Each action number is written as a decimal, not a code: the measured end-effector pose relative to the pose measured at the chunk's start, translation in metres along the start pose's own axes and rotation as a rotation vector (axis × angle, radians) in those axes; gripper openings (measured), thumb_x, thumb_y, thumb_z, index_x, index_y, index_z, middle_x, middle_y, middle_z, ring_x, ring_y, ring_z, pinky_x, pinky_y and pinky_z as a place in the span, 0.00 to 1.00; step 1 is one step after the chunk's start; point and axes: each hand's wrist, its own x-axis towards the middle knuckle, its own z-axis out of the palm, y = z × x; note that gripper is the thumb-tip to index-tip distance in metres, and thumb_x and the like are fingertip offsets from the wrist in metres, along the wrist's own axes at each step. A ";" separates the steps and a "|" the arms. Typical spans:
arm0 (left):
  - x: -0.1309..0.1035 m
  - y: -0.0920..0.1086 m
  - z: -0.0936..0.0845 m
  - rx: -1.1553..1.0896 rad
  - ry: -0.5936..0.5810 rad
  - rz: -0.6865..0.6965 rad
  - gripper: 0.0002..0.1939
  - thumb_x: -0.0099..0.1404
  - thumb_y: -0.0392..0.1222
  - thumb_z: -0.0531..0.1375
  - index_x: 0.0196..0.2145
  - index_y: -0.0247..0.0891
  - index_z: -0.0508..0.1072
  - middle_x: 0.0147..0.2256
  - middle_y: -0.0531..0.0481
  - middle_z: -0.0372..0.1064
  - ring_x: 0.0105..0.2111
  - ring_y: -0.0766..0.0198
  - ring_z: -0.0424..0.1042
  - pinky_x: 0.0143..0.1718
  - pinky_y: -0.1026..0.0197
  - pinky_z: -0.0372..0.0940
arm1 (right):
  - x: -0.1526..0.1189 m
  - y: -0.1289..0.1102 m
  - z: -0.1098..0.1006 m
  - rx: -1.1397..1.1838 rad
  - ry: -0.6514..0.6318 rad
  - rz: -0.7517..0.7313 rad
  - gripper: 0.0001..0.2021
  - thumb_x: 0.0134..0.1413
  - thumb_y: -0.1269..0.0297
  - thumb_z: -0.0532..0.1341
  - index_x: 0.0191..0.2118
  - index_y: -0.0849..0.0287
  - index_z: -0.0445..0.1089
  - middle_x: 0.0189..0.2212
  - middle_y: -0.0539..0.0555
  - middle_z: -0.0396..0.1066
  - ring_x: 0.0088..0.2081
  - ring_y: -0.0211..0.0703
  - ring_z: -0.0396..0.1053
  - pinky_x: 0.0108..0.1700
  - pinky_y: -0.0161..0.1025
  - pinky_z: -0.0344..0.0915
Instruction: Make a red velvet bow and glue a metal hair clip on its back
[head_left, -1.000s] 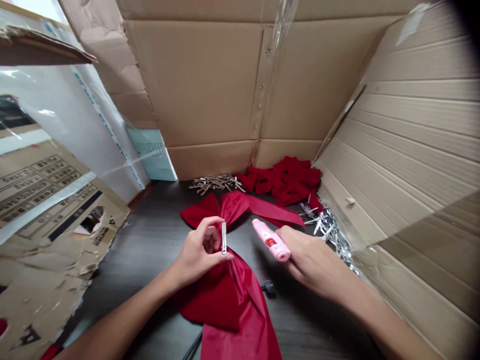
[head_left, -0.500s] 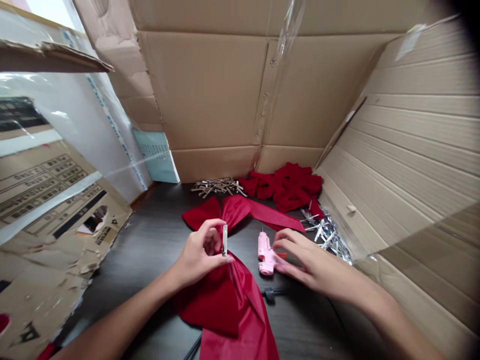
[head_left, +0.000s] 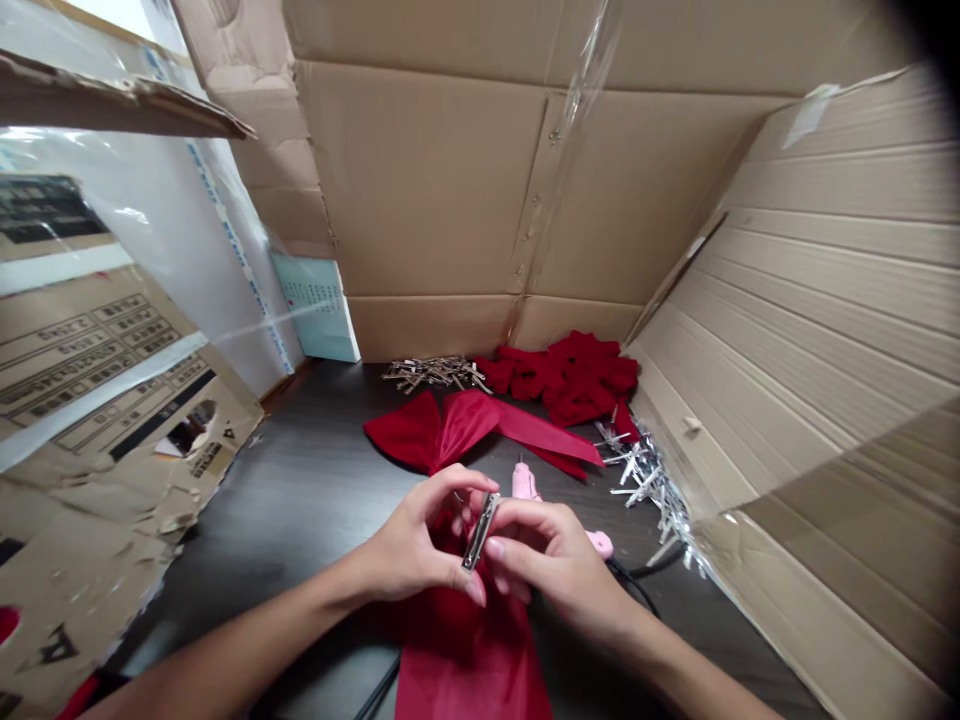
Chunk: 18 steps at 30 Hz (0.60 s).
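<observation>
My left hand [head_left: 424, 535] grips a slim metal hair clip [head_left: 481, 532] between thumb and forefinger, the clip standing tilted. My right hand [head_left: 559, 560] is closed, its thumb and forefinger pinching at the clip's right side. Beneath both hands hangs a dark red ribbon bow [head_left: 472, 660], its upper part hidden by the fingers. A pink glue gun [head_left: 525, 482] lies on the table just beyond my right hand, which covers its middle. Farther off, another red bow [head_left: 469, 420] rests with its tail stretching to the right.
At the back are a pile of metal clips [head_left: 435, 373] and a heap of red fabric pieces [head_left: 577, 375]. Silvery strips [head_left: 652, 490] lie along the right cardboard wall [head_left: 817, 300]. Cardboard [head_left: 420, 180] also encloses the back, and a light blue box [head_left: 319, 305] stands at back left.
My right hand has let go of the glue gun, now on the table, and moved left to the clip. My left hand has shifted right and turned the clip to a slant.
</observation>
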 end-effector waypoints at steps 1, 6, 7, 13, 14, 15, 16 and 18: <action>0.000 -0.001 0.000 -0.036 -0.007 -0.010 0.37 0.43 0.42 0.76 0.50 0.49 0.69 0.41 0.52 0.60 0.36 0.66 0.64 0.36 0.65 0.63 | 0.000 0.001 0.001 0.018 0.017 0.012 0.11 0.53 0.57 0.65 0.34 0.61 0.73 0.19 0.48 0.67 0.18 0.32 0.60 0.21 0.30 0.56; 0.002 -0.006 0.000 -0.135 0.006 -0.048 0.37 0.41 0.45 0.76 0.50 0.48 0.70 0.40 0.51 0.59 0.37 0.65 0.63 0.38 0.63 0.63 | 0.003 0.008 0.002 0.129 0.039 0.031 0.13 0.48 0.57 0.68 0.33 0.63 0.74 0.17 0.48 0.67 0.16 0.31 0.58 0.19 0.30 0.54; 0.002 -0.006 0.000 -0.137 0.009 -0.049 0.37 0.41 0.45 0.76 0.50 0.48 0.70 0.40 0.52 0.59 0.37 0.65 0.63 0.38 0.63 0.63 | 0.004 0.010 0.002 0.156 0.028 0.026 0.12 0.48 0.58 0.68 0.32 0.63 0.74 0.17 0.48 0.67 0.16 0.31 0.58 0.19 0.30 0.54; 0.002 -0.005 0.000 -0.137 0.010 -0.071 0.37 0.41 0.43 0.76 0.49 0.46 0.70 0.40 0.51 0.60 0.38 0.64 0.65 0.39 0.62 0.63 | 0.008 0.020 0.000 0.170 0.014 0.014 0.11 0.49 0.59 0.67 0.35 0.61 0.75 0.19 0.49 0.69 0.15 0.31 0.59 0.19 0.31 0.53; 0.001 -0.005 0.001 -0.130 0.012 -0.076 0.37 0.41 0.43 0.76 0.49 0.46 0.70 0.41 0.51 0.61 0.38 0.63 0.65 0.39 0.61 0.63 | 0.009 0.020 0.001 0.166 0.019 0.014 0.11 0.49 0.59 0.67 0.35 0.61 0.75 0.19 0.49 0.69 0.15 0.31 0.59 0.19 0.30 0.53; 0.001 -0.004 0.001 -0.121 0.015 -0.080 0.37 0.41 0.43 0.76 0.49 0.46 0.69 0.40 0.51 0.61 0.38 0.63 0.65 0.39 0.61 0.63 | 0.010 0.019 0.002 0.171 0.023 0.013 0.11 0.49 0.59 0.67 0.35 0.61 0.75 0.19 0.48 0.68 0.15 0.31 0.58 0.18 0.30 0.53; 0.001 -0.004 0.000 -0.112 0.018 -0.083 0.37 0.42 0.42 0.76 0.49 0.45 0.69 0.40 0.51 0.61 0.38 0.63 0.65 0.40 0.61 0.63 | 0.011 0.018 0.003 0.179 0.027 0.012 0.10 0.48 0.59 0.67 0.34 0.61 0.75 0.19 0.48 0.67 0.15 0.31 0.58 0.18 0.30 0.52; 0.001 0.001 -0.003 -0.076 0.007 -0.085 0.37 0.43 0.41 0.76 0.50 0.45 0.68 0.40 0.51 0.62 0.38 0.63 0.66 0.41 0.60 0.63 | 0.014 0.016 0.006 0.204 0.032 0.011 0.10 0.47 0.60 0.68 0.33 0.61 0.75 0.18 0.47 0.66 0.15 0.30 0.56 0.17 0.29 0.52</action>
